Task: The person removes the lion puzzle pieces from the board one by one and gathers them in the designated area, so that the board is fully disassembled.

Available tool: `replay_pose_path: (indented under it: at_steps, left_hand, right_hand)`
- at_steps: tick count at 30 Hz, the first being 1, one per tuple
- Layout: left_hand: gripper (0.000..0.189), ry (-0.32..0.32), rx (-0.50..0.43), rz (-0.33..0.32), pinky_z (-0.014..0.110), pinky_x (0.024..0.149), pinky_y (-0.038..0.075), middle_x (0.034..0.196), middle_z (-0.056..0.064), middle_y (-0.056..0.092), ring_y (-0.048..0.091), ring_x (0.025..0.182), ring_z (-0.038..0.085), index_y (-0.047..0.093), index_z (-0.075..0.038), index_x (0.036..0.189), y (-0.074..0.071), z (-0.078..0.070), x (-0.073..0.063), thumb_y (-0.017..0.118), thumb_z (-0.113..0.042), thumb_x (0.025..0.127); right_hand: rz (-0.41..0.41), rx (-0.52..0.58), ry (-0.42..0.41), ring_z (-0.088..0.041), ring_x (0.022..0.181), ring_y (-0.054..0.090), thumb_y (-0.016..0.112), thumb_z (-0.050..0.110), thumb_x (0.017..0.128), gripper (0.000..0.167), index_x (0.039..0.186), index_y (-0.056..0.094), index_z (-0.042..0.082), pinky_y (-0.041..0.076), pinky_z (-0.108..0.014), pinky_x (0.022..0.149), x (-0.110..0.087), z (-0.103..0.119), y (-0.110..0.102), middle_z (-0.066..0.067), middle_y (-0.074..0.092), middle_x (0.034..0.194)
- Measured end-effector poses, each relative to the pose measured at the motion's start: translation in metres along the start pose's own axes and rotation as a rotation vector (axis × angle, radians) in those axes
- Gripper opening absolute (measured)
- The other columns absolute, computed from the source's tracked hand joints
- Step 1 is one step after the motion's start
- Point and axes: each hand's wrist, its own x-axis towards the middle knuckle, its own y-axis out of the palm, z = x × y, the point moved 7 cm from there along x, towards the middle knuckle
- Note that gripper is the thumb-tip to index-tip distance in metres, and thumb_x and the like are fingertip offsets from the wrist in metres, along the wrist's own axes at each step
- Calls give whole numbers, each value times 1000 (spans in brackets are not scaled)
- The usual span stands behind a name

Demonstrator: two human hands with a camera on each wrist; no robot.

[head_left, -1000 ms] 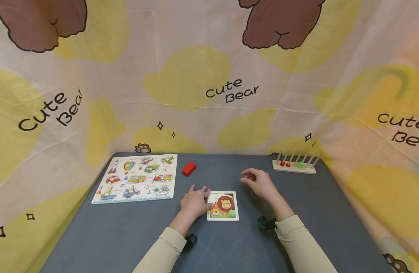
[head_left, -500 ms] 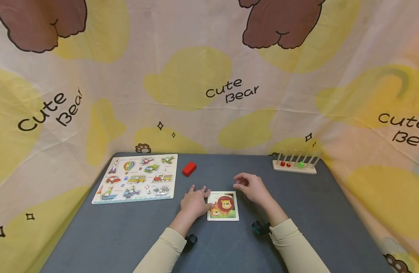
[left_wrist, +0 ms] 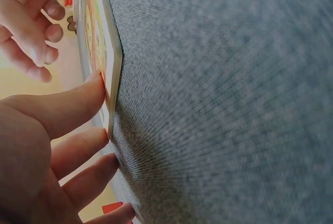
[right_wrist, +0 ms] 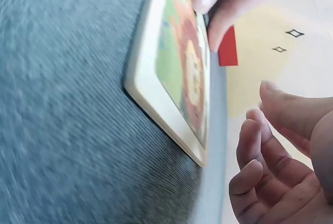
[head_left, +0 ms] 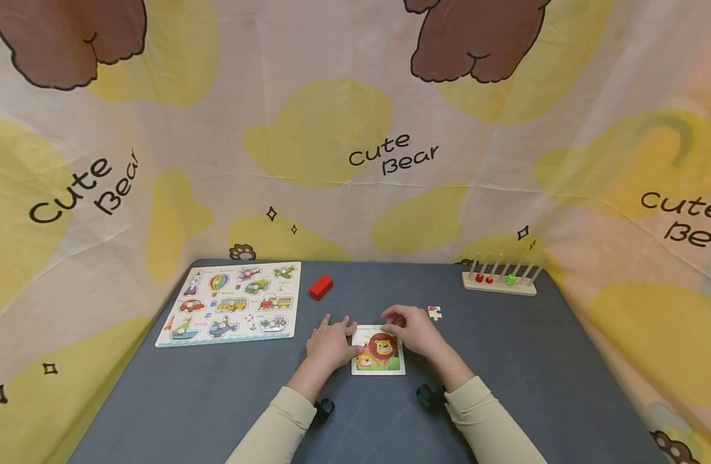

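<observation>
A small square lion jigsaw puzzle (head_left: pixel 382 351) with a pale frame lies flat on the table. My left hand (head_left: pixel 329 347) rests at its left side, fingers spread and fairly straight. In the left wrist view the thumb (left_wrist: pixel 78 104) lies on the puzzle's frame and the index fingertip touches its edge. My right hand (head_left: pixel 415 327) hovers over the puzzle's upper right corner. Its fingers (right_wrist: pixel 276 156) are loosely bent, and I see nothing between them and the thumb. A loose puzzle piece (head_left: pixel 435 313) lies on the table just beyond the right hand.
A vehicle picture board (head_left: pixel 234 325) lies at the left. A red block (head_left: pixel 321 287) sits behind the left hand. At the far right stands a wooden bead rack (head_left: pixel 499 287) with upright pegs and a few red and green beads. A printed curtain (head_left: pixel 332 212) hangs behind the grey table (head_left: pixel 384 419).
My right hand has moved left and nearer, to the puzzle's upper right corner, uncovering the loose piece on the table. My left hand and the puzzle have stayed put.
</observation>
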Motion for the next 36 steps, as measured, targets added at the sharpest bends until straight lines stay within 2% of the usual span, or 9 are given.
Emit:
replay_pose_path:
  at_steps: [12,17,24,30,36]
  left_hand:
    - [65,12,-21,-11,65,115,31,153,4,52,28,151,40,62,-21,140,-1,1,-1,79,-47,83]
    - [65,8,-17,-10,64,115,31,153,3,51,28,152,39,61,-22,141,0,1,-1,79,-46,83]
    - [65,-3,-18,-2,63,116,30,153,3,51,27,152,39,61,-22,141,-2,0,-2,79,-47,83]
    - [65,-10,-13,0,63,115,31,154,2,51,27,152,38,61,-23,141,-3,1,-2,79,-48,83]
    - [65,-9,-8,0,63,115,32,153,2,51,28,152,38,61,-24,141,-2,1,-1,79,-48,83]
  right_hand:
    - [114,-28,-58,-14,73,55,80,16,87,19,104,74,11,47,-27,63,7,5,26,2,64,82]
    - [144,-103,-39,-14,74,51,80,18,88,17,104,76,15,42,-28,66,10,3,34,3,58,80]
    - [183,-175,-63,-15,74,48,79,16,88,13,101,76,15,38,-29,66,12,8,37,1,54,78]
    - [214,-145,-19,-17,77,49,78,14,89,13,101,76,16,39,-30,68,13,9,37,-1,54,81]
    - [193,-99,8,-18,82,51,79,14,88,11,99,76,17,43,-33,74,14,5,36,-1,58,87]
